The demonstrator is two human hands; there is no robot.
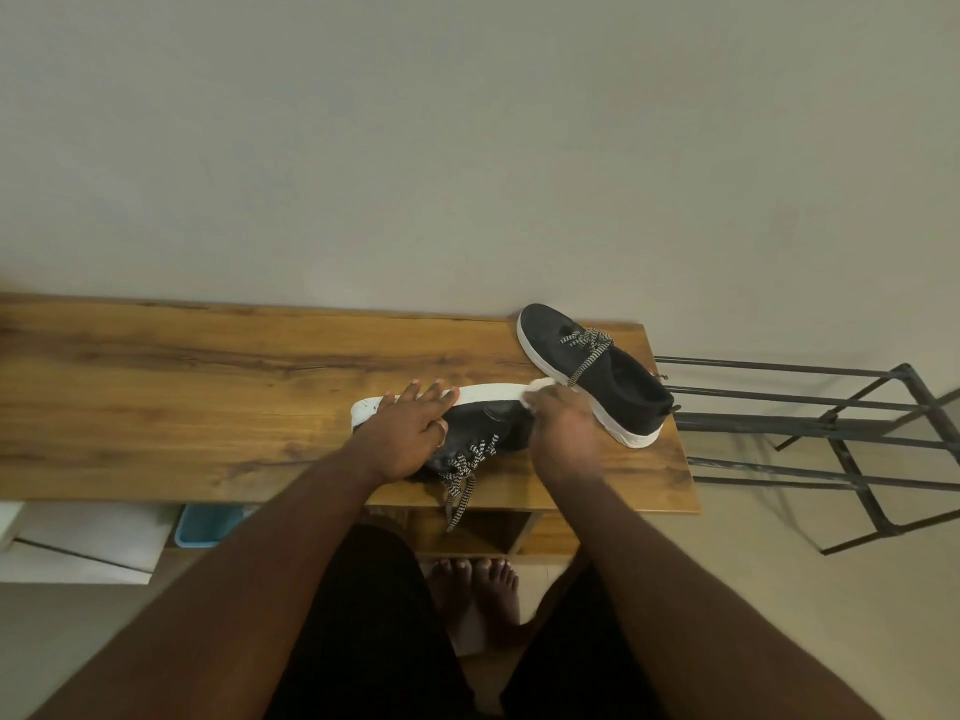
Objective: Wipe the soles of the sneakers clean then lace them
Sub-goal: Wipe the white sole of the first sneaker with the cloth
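A black sneaker (pixel 483 415) with a white sole lies on its side on the wooden table (pixel 208 387), sole turned away from me. My left hand (pixel 410 433) rests over its upper with fingers reaching onto the sole's edge, steadying it. My right hand (pixel 563 433) pinches a small white wipe (pixel 535 391) against the sole near the shoe's right end. Its black-and-white lace (pixel 460 485) hangs loose over the table's front edge. The second black sneaker (pixel 592 371) stands upright at the table's back right, loosely laced.
A wall stands right behind the table. A dark metal rack (pixel 831 433) sits to the right of the table. Under the table are a shelf (pixel 483 532), a blue bin (pixel 205 524) and white boards at the left. My bare feet (pixel 478 589) stand below.
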